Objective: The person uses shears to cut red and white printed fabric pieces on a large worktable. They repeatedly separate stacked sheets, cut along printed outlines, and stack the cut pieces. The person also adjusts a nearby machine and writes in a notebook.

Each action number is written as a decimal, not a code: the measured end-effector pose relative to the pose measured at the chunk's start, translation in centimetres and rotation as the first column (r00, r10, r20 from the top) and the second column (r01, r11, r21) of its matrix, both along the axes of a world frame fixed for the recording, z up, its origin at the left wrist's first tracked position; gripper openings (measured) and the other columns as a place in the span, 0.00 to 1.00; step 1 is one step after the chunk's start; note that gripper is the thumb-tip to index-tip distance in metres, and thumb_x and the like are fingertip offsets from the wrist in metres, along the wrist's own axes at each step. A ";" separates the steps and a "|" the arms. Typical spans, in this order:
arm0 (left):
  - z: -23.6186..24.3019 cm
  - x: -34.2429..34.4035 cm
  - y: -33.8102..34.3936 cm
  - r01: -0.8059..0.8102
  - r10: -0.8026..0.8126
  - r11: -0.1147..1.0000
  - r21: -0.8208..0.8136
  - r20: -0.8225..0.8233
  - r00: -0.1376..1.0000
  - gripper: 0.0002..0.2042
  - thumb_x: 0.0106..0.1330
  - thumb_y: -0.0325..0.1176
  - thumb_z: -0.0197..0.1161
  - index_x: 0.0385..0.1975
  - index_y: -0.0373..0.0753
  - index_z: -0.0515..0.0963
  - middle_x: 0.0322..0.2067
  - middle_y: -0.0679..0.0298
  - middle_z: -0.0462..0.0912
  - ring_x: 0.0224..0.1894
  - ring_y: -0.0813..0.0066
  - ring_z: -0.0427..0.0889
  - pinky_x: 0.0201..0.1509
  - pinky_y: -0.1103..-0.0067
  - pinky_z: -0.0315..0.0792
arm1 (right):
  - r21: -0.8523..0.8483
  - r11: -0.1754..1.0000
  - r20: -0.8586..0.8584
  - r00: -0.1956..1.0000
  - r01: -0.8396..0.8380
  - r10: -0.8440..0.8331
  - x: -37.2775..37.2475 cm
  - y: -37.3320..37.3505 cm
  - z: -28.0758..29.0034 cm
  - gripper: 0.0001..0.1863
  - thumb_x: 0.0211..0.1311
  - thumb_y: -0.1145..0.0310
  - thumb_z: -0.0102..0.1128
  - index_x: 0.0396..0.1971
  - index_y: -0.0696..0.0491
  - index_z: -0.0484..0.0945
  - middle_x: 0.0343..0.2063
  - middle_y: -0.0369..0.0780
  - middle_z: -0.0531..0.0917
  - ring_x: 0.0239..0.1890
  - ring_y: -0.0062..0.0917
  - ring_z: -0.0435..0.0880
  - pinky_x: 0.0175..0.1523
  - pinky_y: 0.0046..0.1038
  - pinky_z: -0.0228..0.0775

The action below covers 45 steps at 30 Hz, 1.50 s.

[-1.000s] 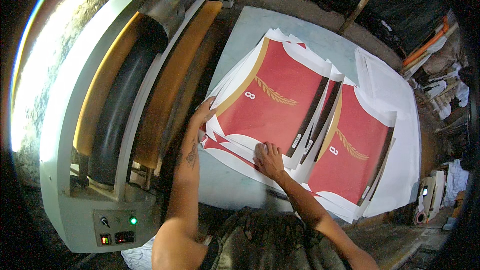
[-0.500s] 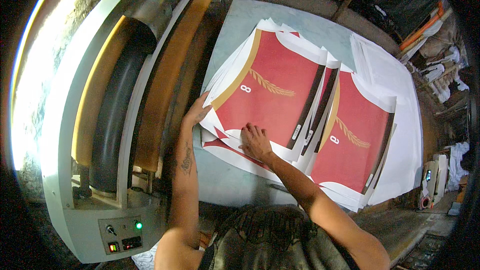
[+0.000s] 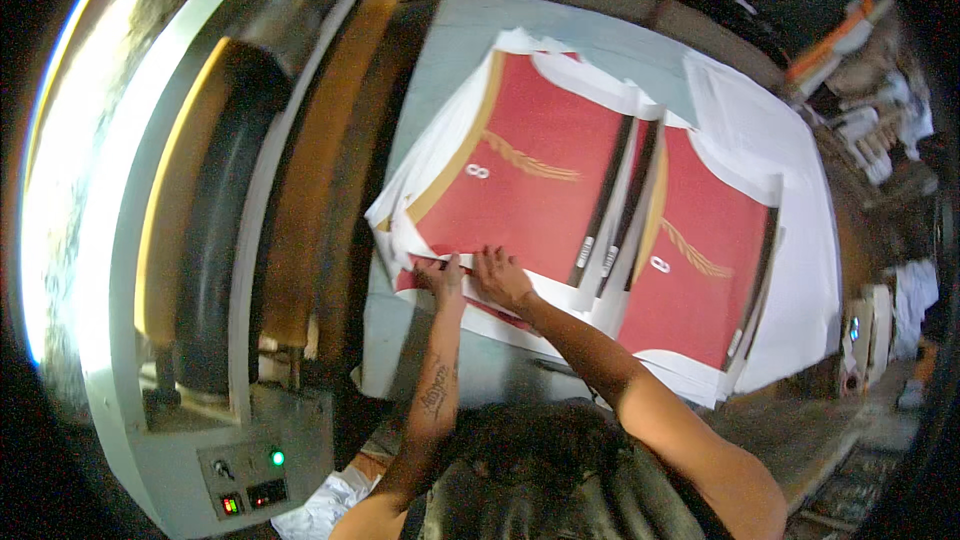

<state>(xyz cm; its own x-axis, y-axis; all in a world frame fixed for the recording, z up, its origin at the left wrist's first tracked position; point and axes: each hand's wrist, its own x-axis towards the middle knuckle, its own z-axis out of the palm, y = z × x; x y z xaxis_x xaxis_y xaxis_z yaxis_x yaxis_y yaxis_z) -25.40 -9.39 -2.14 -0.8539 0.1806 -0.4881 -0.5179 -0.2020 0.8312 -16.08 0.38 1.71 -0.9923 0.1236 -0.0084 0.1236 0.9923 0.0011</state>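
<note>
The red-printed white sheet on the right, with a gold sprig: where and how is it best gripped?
Probably take the red-printed white sheet by its white near border, pinching the edge from the person's side. It is thin, broad and lies nearly flat, and no hand covers that border; the right hand is nearer.

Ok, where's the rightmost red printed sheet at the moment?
Right of centre in the head view, the rightmost red printed sheet lies between the left red printed sheet and the white sheets at its right.
</note>
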 end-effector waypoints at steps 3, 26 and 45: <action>0.8 -0.9 1.5 0.042 -0.049 0.980 -0.195 -0.032 0.998 0.21 0.59 0.32 0.65 0.51 0.35 0.69 0.41 0.57 0.79 0.36 0.66 0.81 0.32 0.69 0.79 | -0.065 0.997 -0.078 0.995 0.052 -0.057 1.3 -0.1 0.7 0.31 0.66 0.54 0.45 0.58 0.65 0.61 0.54 0.60 0.69 0.55 0.53 0.71 0.50 0.52 0.69; 4.6 11.4 9.7 0.608 -0.645 0.741 0.284 0.049 0.763 0.26 0.67 0.34 0.53 0.63 0.38 0.56 0.58 0.55 0.68 0.59 0.61 0.67 0.64 0.63 0.62 | 0.014 0.943 -0.163 0.931 0.333 -0.327 38.5 11.5 13.6 0.19 0.54 0.71 0.53 0.49 0.52 0.76 0.54 0.46 0.75 0.58 0.37 0.71 0.65 0.42 0.54; 1.8 23.3 22.2 0.084 -0.420 0.856 -0.510 -0.592 0.688 0.23 0.73 0.33 0.36 0.65 0.31 0.53 0.56 0.40 0.67 0.56 0.47 0.69 0.63 0.68 0.60 | -0.989 -0.102 0.090 -0.111 0.104 -0.990 51.1 12.5 0.1 0.45 0.48 0.85 0.60 0.65 0.61 0.44 0.65 0.48 0.56 0.67 0.37 0.56 0.72 0.37 0.45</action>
<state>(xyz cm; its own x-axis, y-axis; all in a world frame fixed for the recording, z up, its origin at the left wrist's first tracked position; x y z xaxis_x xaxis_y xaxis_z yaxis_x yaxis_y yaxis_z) -2.13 12.77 -0.35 -0.9240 0.3665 0.1090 0.2264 0.2947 0.9284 34.97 12.84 1.84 0.1147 0.9704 -0.2125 0.0906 -0.2232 -0.9705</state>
